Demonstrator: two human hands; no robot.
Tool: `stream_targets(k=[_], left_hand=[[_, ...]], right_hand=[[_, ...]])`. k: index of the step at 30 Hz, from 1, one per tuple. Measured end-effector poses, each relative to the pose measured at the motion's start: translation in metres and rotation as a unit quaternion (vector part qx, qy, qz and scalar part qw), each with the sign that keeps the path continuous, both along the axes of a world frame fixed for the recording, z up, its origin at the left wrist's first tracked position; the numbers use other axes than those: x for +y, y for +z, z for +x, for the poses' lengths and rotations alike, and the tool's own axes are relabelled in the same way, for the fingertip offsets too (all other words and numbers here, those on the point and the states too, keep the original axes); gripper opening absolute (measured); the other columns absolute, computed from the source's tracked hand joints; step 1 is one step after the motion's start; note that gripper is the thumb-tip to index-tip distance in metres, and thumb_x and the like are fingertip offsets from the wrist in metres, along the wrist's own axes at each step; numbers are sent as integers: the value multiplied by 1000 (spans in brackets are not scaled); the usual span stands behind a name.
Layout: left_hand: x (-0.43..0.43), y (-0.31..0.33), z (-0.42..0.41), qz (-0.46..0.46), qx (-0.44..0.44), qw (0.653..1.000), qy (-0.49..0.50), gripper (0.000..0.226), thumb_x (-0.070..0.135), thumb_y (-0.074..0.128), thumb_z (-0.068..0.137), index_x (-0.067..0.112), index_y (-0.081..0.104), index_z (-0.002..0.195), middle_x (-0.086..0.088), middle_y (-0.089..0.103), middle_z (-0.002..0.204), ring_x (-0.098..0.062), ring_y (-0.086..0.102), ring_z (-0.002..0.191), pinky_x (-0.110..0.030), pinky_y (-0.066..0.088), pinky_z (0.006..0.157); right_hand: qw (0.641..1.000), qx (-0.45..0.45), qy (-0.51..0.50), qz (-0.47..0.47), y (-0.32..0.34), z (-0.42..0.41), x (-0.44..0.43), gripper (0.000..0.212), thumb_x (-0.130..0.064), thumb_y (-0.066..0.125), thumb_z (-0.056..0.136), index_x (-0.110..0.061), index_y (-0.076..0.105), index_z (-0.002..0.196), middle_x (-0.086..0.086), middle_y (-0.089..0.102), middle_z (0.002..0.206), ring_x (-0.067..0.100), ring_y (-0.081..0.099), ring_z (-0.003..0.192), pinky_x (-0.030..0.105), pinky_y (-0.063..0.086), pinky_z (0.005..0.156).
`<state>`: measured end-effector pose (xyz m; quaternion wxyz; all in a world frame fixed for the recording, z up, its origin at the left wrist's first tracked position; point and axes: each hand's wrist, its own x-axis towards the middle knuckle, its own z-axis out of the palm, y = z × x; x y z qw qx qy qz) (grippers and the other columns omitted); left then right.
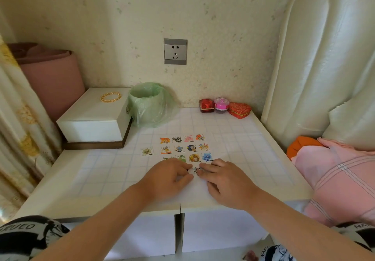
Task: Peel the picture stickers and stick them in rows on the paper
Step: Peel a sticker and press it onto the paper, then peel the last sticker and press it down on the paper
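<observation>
- Pinching one small sticker [194,170] from both sides: my left hand [168,176] and right hand [225,181] meet on it, thumbs and forefingers clamped on it, the other fingers curled.
- It is over the paper [243,139], towards the front edge of the desk [46,189] and about midway along it, just in front of the stuck rows [183,148].
- I cannot tell which way it faces or how its long axis runs, because my fingertips hide most of it.
- Those rows run parallel to the front edge, and a lone sticker [147,151] lies off their left end.
</observation>
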<state>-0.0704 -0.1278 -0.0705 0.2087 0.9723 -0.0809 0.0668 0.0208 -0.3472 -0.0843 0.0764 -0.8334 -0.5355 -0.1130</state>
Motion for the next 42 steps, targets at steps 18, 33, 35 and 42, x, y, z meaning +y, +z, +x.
stream_targets(k=[18,33,35,42], left_hand=[[12,8,0,-167,42,982,84,44,33,50,102,35,45,145,17,46,139,-2,41,132,-23,34,111],[102,11,17,155,83,954,245,50,49,40,99,21,44,140,-1,52,134,-22,45,124,-37,40,101],[104,6,17,181,87,951,235,55,55,40,97,21,46,140,0,46,138,-22,40,128,-38,37,104],[115,5,18,121,19,970,212,33,42,56,95,24,65,121,3,58,122,-19,50,113,-32,44,93]], right_hand=[[997,4,-78,3,22,17,35,35,-28,37,90,-26,71,82,-6,62,71,18,58,66,32,42,60],[973,224,-51,-6,52,21,158,31,-30,56,98,-27,64,128,-6,64,123,15,59,113,32,48,91],[975,214,-49,-24,50,24,169,34,-32,56,98,-27,61,131,-4,61,125,17,59,113,31,46,86],[971,211,-54,-94,35,31,199,45,-41,58,95,-27,53,137,4,48,126,27,59,107,35,46,82]])
